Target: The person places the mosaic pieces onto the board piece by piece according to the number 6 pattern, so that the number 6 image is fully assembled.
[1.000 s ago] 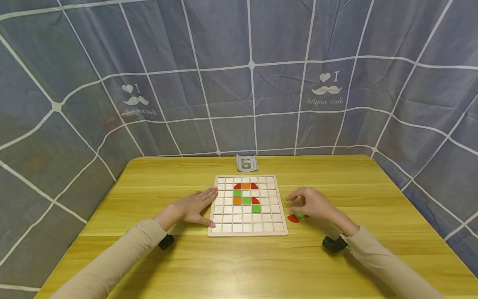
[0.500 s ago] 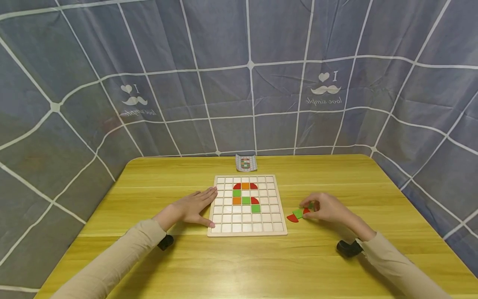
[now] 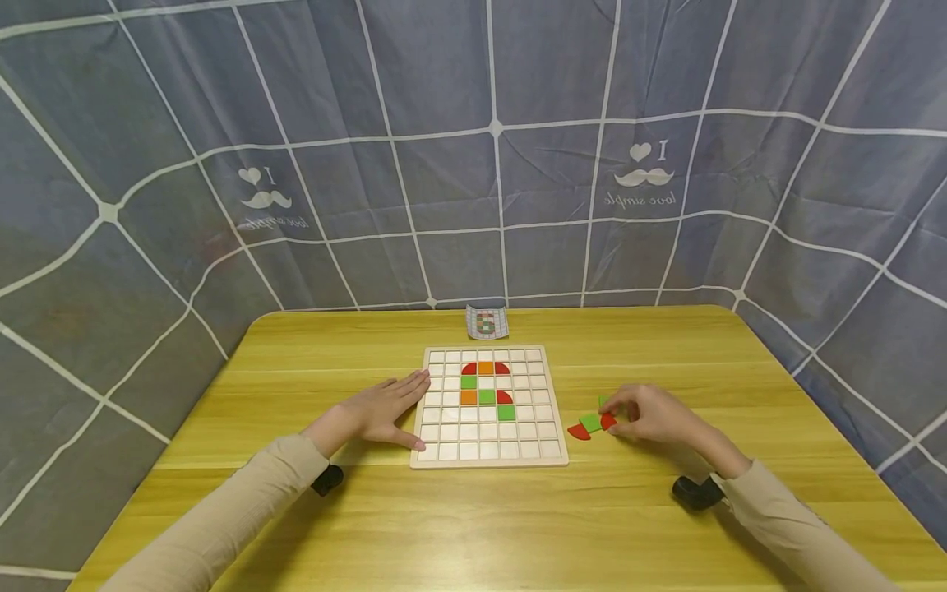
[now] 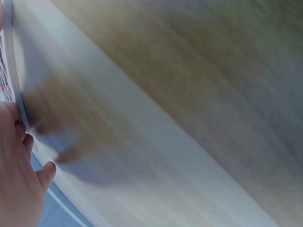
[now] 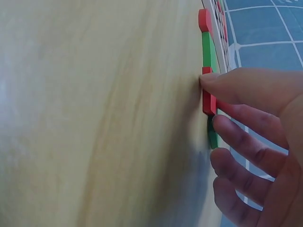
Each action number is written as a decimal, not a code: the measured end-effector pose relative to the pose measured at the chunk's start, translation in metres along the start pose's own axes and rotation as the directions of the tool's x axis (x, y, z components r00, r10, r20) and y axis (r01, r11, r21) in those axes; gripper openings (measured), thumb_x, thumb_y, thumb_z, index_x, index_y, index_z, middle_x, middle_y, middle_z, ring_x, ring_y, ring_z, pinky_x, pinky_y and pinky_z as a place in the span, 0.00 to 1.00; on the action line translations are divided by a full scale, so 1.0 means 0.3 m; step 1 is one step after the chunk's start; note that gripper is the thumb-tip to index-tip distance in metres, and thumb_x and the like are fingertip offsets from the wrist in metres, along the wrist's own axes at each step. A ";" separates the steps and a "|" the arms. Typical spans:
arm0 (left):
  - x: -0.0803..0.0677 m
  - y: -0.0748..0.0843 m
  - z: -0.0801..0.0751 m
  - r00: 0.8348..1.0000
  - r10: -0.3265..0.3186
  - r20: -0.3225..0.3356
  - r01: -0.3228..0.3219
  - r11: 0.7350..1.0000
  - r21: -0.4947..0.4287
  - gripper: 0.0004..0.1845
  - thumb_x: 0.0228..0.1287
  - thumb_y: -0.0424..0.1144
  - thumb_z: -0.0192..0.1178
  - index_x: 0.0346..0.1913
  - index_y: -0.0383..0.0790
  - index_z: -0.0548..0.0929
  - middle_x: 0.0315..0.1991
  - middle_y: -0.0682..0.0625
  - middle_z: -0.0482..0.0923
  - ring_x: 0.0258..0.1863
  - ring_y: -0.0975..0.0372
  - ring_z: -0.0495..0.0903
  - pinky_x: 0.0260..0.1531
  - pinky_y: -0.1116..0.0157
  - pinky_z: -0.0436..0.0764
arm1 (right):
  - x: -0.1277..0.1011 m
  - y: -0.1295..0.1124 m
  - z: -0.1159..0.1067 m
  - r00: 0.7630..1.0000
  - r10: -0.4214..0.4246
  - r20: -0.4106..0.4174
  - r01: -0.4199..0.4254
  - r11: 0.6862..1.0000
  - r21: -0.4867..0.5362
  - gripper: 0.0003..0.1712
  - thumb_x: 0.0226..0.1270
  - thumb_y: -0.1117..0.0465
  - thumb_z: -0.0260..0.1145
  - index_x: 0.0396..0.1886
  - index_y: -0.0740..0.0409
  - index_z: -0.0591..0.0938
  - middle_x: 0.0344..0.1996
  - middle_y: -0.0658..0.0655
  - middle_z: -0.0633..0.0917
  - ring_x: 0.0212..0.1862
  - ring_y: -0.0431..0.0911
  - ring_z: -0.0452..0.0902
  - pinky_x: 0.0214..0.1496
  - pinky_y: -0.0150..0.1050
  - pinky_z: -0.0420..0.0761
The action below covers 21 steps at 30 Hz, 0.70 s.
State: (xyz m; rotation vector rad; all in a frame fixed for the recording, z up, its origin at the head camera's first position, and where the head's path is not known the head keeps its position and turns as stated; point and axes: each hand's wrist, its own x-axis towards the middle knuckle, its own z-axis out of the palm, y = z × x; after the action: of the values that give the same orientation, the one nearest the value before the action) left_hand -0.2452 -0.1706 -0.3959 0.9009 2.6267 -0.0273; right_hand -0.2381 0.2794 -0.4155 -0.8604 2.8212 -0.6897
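Grey-blue cloth with white lines hangs behind a yellow wooden table (image 3: 296, 510), where a small pattern card (image 3: 487, 322) stands past a white grid board (image 3: 490, 455) bearing 7 red, orange and green tiles. Flat on the table, the left hand (image 3: 377, 409) lies with straight fingers against the board's left edge. Right of the board, the right hand (image 3: 651, 413) pinches a red tile (image 5: 207, 97) between thumb and fingers, touching a green tile (image 3: 589, 423) and near a red quarter-round (image 3: 579, 432); nothing lies between these pieces and the board.

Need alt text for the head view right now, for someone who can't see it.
The right hand pinches a red piece among loose red and green pieces beside a wooden grid board holding coloured tiles. The left hand rests flat at the board's left edge.
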 end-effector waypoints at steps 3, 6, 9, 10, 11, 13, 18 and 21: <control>0.000 0.001 -0.001 1.000 -0.002 0.000 0.002 1.000 -0.001 0.58 0.47 0.76 0.45 0.72 0.43 0.40 0.73 0.47 0.33 0.73 0.56 0.38 0.70 0.52 0.50 | 0.000 -0.002 -0.005 1.000 0.015 -0.004 -0.015 1.000 -0.022 0.12 0.49 0.53 0.70 0.36 0.46 0.85 0.31 0.42 0.81 0.23 0.30 0.66 0.24 0.25 0.68; 0.000 0.000 0.000 1.000 -0.002 0.001 0.002 1.000 -0.002 0.58 0.47 0.76 0.45 0.72 0.43 0.40 0.73 0.47 0.33 0.73 0.56 0.38 0.70 0.52 0.49 | -0.001 -0.005 -0.011 0.999 0.047 -0.012 -0.047 0.998 -0.032 0.11 0.48 0.51 0.71 0.34 0.45 0.85 0.31 0.42 0.83 0.24 0.30 0.68 0.25 0.25 0.70; 0.001 -0.002 0.002 1.000 0.000 -0.002 0.000 1.000 -0.003 0.58 0.47 0.76 0.44 0.72 0.43 0.39 0.73 0.48 0.33 0.73 0.56 0.38 0.70 0.52 0.50 | -0.002 -0.009 -0.014 0.995 0.094 -0.027 -0.094 0.995 -0.037 0.11 0.47 0.48 0.71 0.32 0.44 0.85 0.30 0.43 0.84 0.25 0.30 0.71 0.26 0.26 0.71; 0.001 -0.002 0.003 1.000 0.000 -0.003 0.000 1.000 -0.003 0.58 0.47 0.76 0.44 0.72 0.43 0.39 0.73 0.48 0.33 0.73 0.56 0.38 0.70 0.52 0.50 | -0.002 -0.009 -0.015 0.994 0.107 -0.031 -0.108 0.993 -0.037 0.12 0.46 0.47 0.71 0.31 0.44 0.85 0.29 0.43 0.84 0.25 0.30 0.71 0.26 0.27 0.71; 0.001 -0.002 0.004 1.000 -0.001 -0.004 0.001 1.000 -0.001 0.58 0.46 0.77 0.44 0.72 0.43 0.39 0.73 0.48 0.33 0.73 0.56 0.38 0.70 0.52 0.50 | -0.001 -0.010 -0.014 0.992 0.120 -0.036 -0.122 0.992 -0.038 0.12 0.46 0.46 0.71 0.30 0.43 0.85 0.28 0.43 0.84 0.25 0.31 0.71 0.25 0.27 0.71; 0.002 -0.003 0.005 1.000 -0.001 -0.005 0.001 1.000 0.001 0.58 0.46 0.77 0.44 0.72 0.43 0.39 0.73 0.48 0.32 0.73 0.56 0.39 0.70 0.52 0.50 | -0.001 -0.010 -0.013 0.990 0.136 -0.046 -0.138 0.989 -0.050 0.12 0.45 0.44 0.71 0.29 0.42 0.84 0.27 0.42 0.83 0.24 0.31 0.70 0.25 0.27 0.70; 0.002 -0.003 0.006 1.000 -0.002 -0.002 0.002 1.000 0.005 0.58 0.46 0.77 0.44 0.72 0.43 0.39 0.73 0.48 0.32 0.73 0.56 0.38 0.70 0.52 0.50 | 0.001 -0.016 -0.008 0.988 0.145 -0.060 -0.149 0.987 -0.067 0.12 0.44 0.45 0.72 0.28 0.43 0.84 0.23 0.41 0.82 0.21 0.32 0.68 0.22 0.27 0.68; 0.002 -0.003 0.005 1.000 0.000 -0.002 0.000 1.000 -0.002 0.58 0.46 0.76 0.45 0.72 0.43 0.39 0.73 0.48 0.32 0.73 0.56 0.38 0.70 0.52 0.50 | 0.001 -0.023 -0.007 0.988 0.145 -0.061 -0.149 0.986 -0.070 0.12 0.45 0.47 0.72 0.28 0.45 0.83 0.20 0.41 0.79 0.20 0.32 0.67 0.21 0.27 0.67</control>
State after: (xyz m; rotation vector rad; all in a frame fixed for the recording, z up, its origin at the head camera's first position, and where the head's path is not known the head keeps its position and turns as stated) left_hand -0.2457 -0.1711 -0.3976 0.9009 2.6284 -0.0243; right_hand -0.2353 0.2748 -0.4106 -0.6438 2.9395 -0.6013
